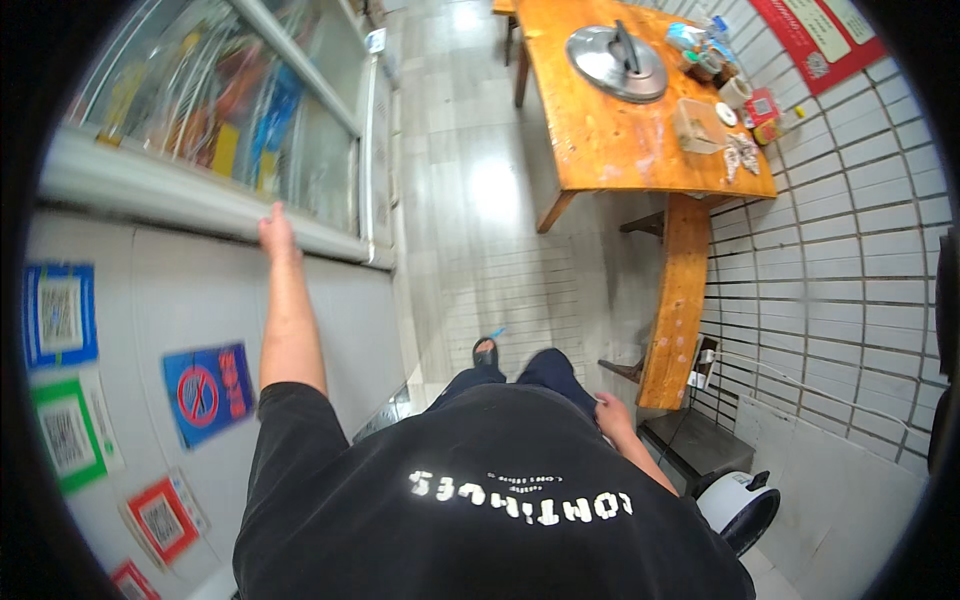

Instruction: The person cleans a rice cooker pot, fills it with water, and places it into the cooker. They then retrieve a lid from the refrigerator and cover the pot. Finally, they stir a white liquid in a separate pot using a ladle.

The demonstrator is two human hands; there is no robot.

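Person's left hand (275, 232) rests on the chest freezer's sliding glass lid frame (200, 205), fingers pressed together over its edge. Right hand (612, 412) hangs by the thigh, fingers loosely curled, holding nothing. Wooden tabletop (600, 130) w/ metal lid (617, 62) stands well apart.

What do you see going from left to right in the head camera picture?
Stickers → left hand on the freezer lid → tiled floor → right hand → bench → tiled wall.

One wooden table (610, 120), one wooden bench (678, 300), one round metal lid (617, 62), five stickers (208, 392) on the freezer front
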